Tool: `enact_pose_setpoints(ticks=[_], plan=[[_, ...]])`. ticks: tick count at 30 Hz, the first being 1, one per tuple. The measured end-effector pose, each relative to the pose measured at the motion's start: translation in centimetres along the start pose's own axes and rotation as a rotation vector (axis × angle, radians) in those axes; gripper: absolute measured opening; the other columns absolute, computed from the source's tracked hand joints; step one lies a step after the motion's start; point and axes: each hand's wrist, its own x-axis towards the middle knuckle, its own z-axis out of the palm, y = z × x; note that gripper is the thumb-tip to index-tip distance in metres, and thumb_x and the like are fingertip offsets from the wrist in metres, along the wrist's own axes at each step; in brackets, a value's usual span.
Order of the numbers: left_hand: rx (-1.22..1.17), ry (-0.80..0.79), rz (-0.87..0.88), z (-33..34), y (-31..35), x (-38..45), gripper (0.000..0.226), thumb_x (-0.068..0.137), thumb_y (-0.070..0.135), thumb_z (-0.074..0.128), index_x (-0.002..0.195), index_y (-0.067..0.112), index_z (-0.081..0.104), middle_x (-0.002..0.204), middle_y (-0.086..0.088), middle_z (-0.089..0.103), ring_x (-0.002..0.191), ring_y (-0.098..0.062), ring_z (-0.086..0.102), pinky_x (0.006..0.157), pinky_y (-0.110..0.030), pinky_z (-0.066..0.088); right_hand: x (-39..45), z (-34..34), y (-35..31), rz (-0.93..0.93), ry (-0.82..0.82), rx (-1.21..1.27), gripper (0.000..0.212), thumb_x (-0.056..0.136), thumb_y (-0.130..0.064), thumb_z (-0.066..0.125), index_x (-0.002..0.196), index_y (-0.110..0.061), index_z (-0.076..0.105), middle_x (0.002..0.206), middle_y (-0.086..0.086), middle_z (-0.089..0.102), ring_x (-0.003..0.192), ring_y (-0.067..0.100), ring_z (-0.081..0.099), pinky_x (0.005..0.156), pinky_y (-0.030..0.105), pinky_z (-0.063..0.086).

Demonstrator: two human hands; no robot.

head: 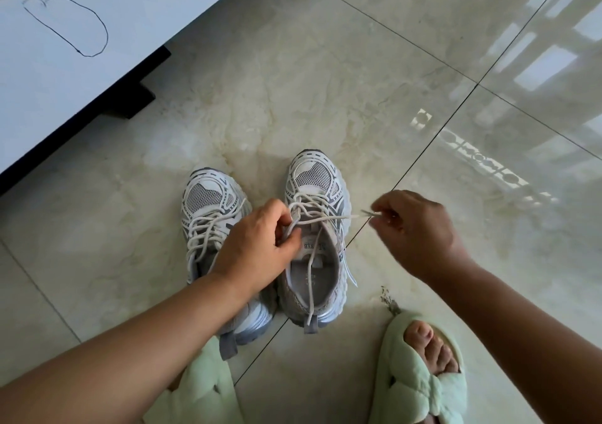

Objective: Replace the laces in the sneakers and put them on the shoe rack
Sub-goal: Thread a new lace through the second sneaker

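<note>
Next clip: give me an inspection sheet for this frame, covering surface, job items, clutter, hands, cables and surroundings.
Surface: glossy marble floor, window reflections.
Job's things: left sneaker laced; right sneaker, lace loosened, one end lying inside.
Clutter: small debris near right slipper.
Grippers: left hand holds lace at tongue; right hand pinches lace tip.
Cables: nothing seen.
Surroundings: white cabinet with pen scribble; left slipper.

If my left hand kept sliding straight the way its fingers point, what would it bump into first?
Your left hand points rightward across the right sneaker, so it would probably meet that sneaker's tongue and crossed laces first; it already pinches a lace there. Depth is hard to judge.
</note>
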Motion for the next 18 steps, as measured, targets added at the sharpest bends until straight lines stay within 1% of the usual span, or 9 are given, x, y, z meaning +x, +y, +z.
enact_pose_setpoints(ticks=[1,2,5,7,9,12,14,15,18], plan=[[-0.013,-0.013,-0.003,-0.1,0.0,0.0,0.017,0.078,0.019,0.069,0.082,0.012,0.054,0.061,0.015,0.040,0.053,-0.006,0.043,0.050,-0.019,0.032,0.4,0.4,-1.1,-0.052,-0.036,0.049,0.013,0.075,-0.011,0.071,0.088,-0.010,0.068,0.072,-0.008,0.052,0.058,0.001,0.049,0.059,0.002,0.034],[-0.028,-0.026,-0.004,-0.1,0.0,0.1,0.017,0.079,0.020,0.069,0.082,0.013,0.054,0.061,0.015,0.041,0.053,-0.003,0.043,0.050,-0.019,0.032,0.7,0.9,-2.2,-0.086,-0.085,0.092,0.019,0.075,-0.018,0.069,0.093,-0.012,0.070,0.075,-0.009,0.054,0.058,0.001,0.049,0.060,0.003,0.035],[-0.040,-0.049,-0.012,-0.2,-0.1,0.1,0.019,0.080,0.024,0.069,0.081,0.015,0.053,0.060,0.013,0.041,0.052,-0.002,0.043,0.048,-0.017,0.032,1.9,2.5,-4.4,-0.136,-0.217,0.081,0.029,0.073,-0.029,0.057,0.094,-0.014,0.071,0.085,0.003,0.060,0.071,0.020,0.059,0.063,0.029,0.048],[-0.031,-0.055,-0.019,-0.2,-0.1,0.0,0.020,0.080,0.027,0.068,0.082,0.017,0.051,0.061,0.013,0.041,0.052,-0.002,0.042,0.048,-0.013,0.030,2.4,3.6,-4.9,-0.206,-0.257,-0.011,0.027,0.072,-0.024,0.051,0.085,-0.009,0.070,0.081,0.008,0.058,0.071,0.030,0.059,0.059,0.037,0.048],[-0.021,-0.054,-0.022,-0.2,-0.2,0.0,0.020,0.081,0.028,0.067,0.082,0.019,0.050,0.062,0.013,0.041,0.053,-0.002,0.042,0.048,-0.012,0.029,2.9,4.1,-5.0,-0.256,-0.240,-0.027,0.020,0.069,-0.017,0.050,0.073,-0.006,0.066,0.073,0.007,0.056,0.063,0.031,0.056,0.051,0.036,0.045],[0.004,-0.037,-0.029,-0.2,-0.1,0.0,0.018,0.081,0.025,0.063,0.079,0.022,0.045,0.061,0.013,0.040,0.053,-0.001,0.042,0.046,-0.011,0.027,3.3,3.4,-4.0,-0.224,-0.135,0.026,0.011,0.067,-0.013,0.054,0.060,-0.006,0.058,0.065,0.002,0.053,0.055,0.026,0.051,0.047,0.031,0.041],[0.013,-0.036,-0.029,-0.2,0.1,0.1,0.018,0.079,0.023,0.061,0.078,0.024,0.043,0.065,0.012,0.043,0.054,-0.003,0.043,0.048,-0.010,0.025,3.4,3.0,-2.8,-0.175,-0.066,0.000,0.014,0.070,-0.014,0.058,0.058,-0.006,0.058,0.062,0.001,0.053,0.054,0.023,0.050,0.047,0.031,0.042],[0.017,-0.042,-0.032,-0.1,0.2,0.1,0.019,0.079,0.022,0.062,0.078,0.024,0.043,0.067,0.011,0.046,0.055,-0.006,0.045,0.049,-0.013,0.026,3.4,3.0,-2.1,-0.163,-0.048,-0.010,0.015,0.070,-0.014,0.058,0.058,-0.006,0.058,0.061,0.000,0.052,0.054,0.022,0.050,0.048,0.032,0.043],[0.026,-0.036,-0.031,-0.2,0.2,0.2,0.016,0.077,0.023,0.059,0.079,0.024,0.043,0.067,0.008,0.048,0.057,-0.015,0.048,0.051,-0.020,0.030,2.9,3.1,-1.6,-0.141,-0.091,0.031,0.007,0.072,-0.013,0.061,0.066,-0.009,0.063,0.063,-0.004,0.052,0.054,0.013,0.047,0.052,0.027,0.043]])
